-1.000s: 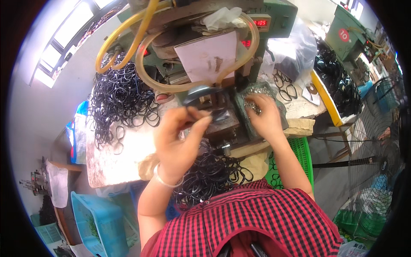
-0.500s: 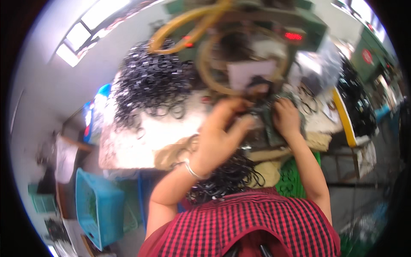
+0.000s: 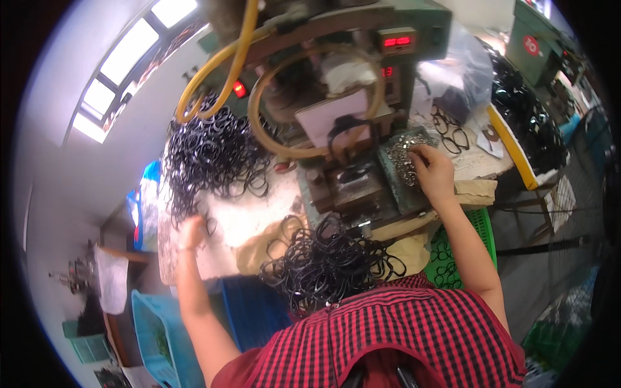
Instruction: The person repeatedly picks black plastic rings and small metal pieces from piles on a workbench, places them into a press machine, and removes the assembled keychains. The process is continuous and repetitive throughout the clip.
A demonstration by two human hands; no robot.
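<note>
At the left of the worktable, my left hand (image 3: 191,233) touches the lower end of a heap of shiny black loops (image 3: 210,152). It looks closed, but blur hides what its fingers hold. My right hand (image 3: 433,171) is over a green tray (image 3: 402,194) of small shiny metal pieces (image 3: 404,152), thumb and fingers pinched together among them. Between my hands stands a green press (image 3: 414,71) with red number displays. Its metal block (image 3: 354,187) sits left of the tray, below a white card (image 3: 333,119) and a black curved part (image 3: 348,126).
More black loops (image 3: 323,258) lie at the table's front edge, against my checked apron. A yellow hose (image 3: 223,90) curls before the press. Below stand a blue basket (image 3: 152,330) and a green basket (image 3: 482,236). A yellow-edged container (image 3: 514,152) of black items stands right.
My left hand has gone from the press block out to the loop heap at the left. My right hand stays at the tray, fingers now among the metal pieces. The view has shifted.
</note>
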